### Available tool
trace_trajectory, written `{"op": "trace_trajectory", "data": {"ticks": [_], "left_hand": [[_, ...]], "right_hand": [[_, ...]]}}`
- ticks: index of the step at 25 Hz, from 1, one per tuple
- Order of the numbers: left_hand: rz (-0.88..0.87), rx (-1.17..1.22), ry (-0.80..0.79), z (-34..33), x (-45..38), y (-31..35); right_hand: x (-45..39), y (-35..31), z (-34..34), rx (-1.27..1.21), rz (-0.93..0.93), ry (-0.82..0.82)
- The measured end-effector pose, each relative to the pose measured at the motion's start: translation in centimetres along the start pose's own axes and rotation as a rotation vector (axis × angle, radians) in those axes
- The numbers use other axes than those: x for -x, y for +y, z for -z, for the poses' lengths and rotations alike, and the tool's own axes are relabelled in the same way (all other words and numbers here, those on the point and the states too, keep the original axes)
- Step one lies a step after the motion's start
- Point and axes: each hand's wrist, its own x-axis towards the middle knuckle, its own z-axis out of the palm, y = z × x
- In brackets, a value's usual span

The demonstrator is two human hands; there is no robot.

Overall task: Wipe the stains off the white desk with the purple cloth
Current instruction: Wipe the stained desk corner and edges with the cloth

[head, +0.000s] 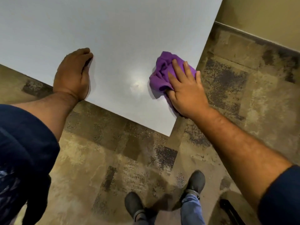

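Your right forearm (240, 143) reaches from the near edge of view to the cloth (164, 72), which sits bunched on the desk (113, 30) close to its right edge, just beyond the near corner. Your right hand (185, 91) lies flat on the cloth, fingers spread, pressing rather than pinching. Just left of it a faint smear (136, 86) shows in the glare. Your left hand (73, 73) rests loosely curled on the desk near the front edge, holding nothing. Below are patchy flooring (113, 159) and your shoes (195, 181). With only a flat palm on it, the cloth could slip out on a fast stroke or slide off the right edge; a bunched wad may also skip over the smear.
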Motion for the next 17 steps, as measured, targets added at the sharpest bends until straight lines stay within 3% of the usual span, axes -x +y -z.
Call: {"op": "trace_trajectory", "data": {"ticks": [4,10,13,17], "left_hand": [[0.025,0.007,-0.008,0.1,0.0,0.1],[0.075,-0.008,-0.021,0.6,-0.4,1.0],[0.06,0.0,-0.026,0.6,-0.4,1.0],[0.046,0.01,-0.012,0.3,-0.2,0.3]], "right_hand": [[-2.9,-3.5,-0.5,-0.04,0.056,0.034],[1.6,-13.3,-3.6,-0.114,0.401,-0.047],[5.5,-10.6,-4.4,-0.062,0.519,-0.057],[8.5,-4.6,-3.8,-0.022,0.427,-0.037]]}}
